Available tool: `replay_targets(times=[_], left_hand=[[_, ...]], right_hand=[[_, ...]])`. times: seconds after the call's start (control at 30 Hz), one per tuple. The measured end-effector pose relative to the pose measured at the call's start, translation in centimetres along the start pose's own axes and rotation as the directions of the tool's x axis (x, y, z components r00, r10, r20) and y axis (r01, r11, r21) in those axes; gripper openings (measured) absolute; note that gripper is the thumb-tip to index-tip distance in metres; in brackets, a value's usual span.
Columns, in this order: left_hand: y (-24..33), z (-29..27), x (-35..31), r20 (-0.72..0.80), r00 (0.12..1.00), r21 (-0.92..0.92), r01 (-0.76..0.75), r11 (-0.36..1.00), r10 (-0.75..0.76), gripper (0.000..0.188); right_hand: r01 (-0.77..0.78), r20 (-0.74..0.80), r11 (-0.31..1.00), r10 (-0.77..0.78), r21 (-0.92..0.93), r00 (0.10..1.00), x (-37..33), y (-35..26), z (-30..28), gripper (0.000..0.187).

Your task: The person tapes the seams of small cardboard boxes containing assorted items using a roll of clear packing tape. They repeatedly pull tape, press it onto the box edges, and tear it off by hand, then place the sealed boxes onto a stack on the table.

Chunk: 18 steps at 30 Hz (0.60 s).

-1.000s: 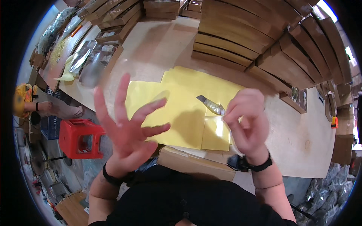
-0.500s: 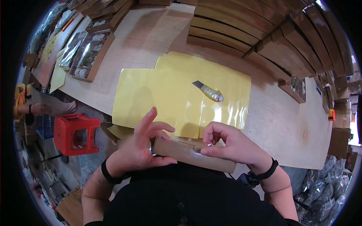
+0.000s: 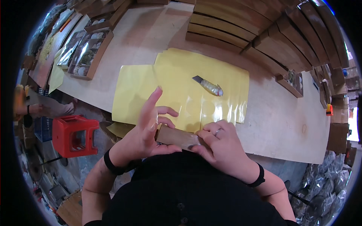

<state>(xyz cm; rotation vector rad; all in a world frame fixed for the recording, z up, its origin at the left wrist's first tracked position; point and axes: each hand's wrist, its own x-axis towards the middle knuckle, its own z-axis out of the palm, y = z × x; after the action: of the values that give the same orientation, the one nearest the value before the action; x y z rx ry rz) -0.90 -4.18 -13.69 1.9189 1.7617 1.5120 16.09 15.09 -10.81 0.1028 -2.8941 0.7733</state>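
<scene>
Close to my body is a narrow brown cardboard box point(image 3: 173, 136), its long side facing up at the table's near edge. My left hand point(image 3: 145, 130) holds its left end, thumb along the near side, with the index finger raised and other fingers stretched over the far side. At the other end, my right hand point(image 3: 224, 145) grips the box, thumb against the near face and fingers bent over the top; it hides that end. A shiny patch, perhaps clear tape or film, shows by the right thumb. Beyond lies a wrapped-handle blade point(image 3: 209, 87) on yellow sheets point(image 3: 139, 86).
Stacked brown boxes point(image 3: 222, 28) rise at the far right. Windowed boxes with pale round items point(image 3: 88, 56) stand at the far left, and a smaller one point(image 3: 290, 83) at right. A red stool point(image 3: 75, 135) is left of the table, near another person's hand point(image 3: 36, 109).
My right hand has moved left and closed over the box, covering its right end. The box and my left hand have shifted slightly away from my body.
</scene>
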Motion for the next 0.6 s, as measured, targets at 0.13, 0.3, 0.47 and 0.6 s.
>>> replay_targets(times=[0.13, 0.3, 0.47, 0.6], left_hand=[[1.2, -0.7, 0.0, 0.01, 0.979, -0.19, 0.2, 0.961, -0.202, 0.135], [2.7, -4.6, 0.3, -0.058, 0.974, -0.361, 0.186, 0.914, -0.221, 0.122], [3.5, -6.1, 0.9, 0.042, 0.989, -0.36, 0.145, 0.921, -0.14, 0.117], [3.8, -6.1, 1.7, 0.065, 0.991, -0.48, 0.137, 0.866, -0.12, 0.114]], right_hand=[[-0.04, 0.239, 0.994, 0.014, 0.106, 0.971, -0.3, 0.2, -0.5, 0.056], [-0.022, 0.05, 0.834, -0.006, 0.551, 0.999, -4.0, 2.5, -1.1, 0.053], [-0.103, 0.06, 0.634, 0.088, 0.767, 0.994, -5.4, 3.7, 0.2, 0.057], [-0.099, 0.045, 0.58, 0.107, 0.808, 0.993, -5.7, 4.1, 0.9, 0.065]])
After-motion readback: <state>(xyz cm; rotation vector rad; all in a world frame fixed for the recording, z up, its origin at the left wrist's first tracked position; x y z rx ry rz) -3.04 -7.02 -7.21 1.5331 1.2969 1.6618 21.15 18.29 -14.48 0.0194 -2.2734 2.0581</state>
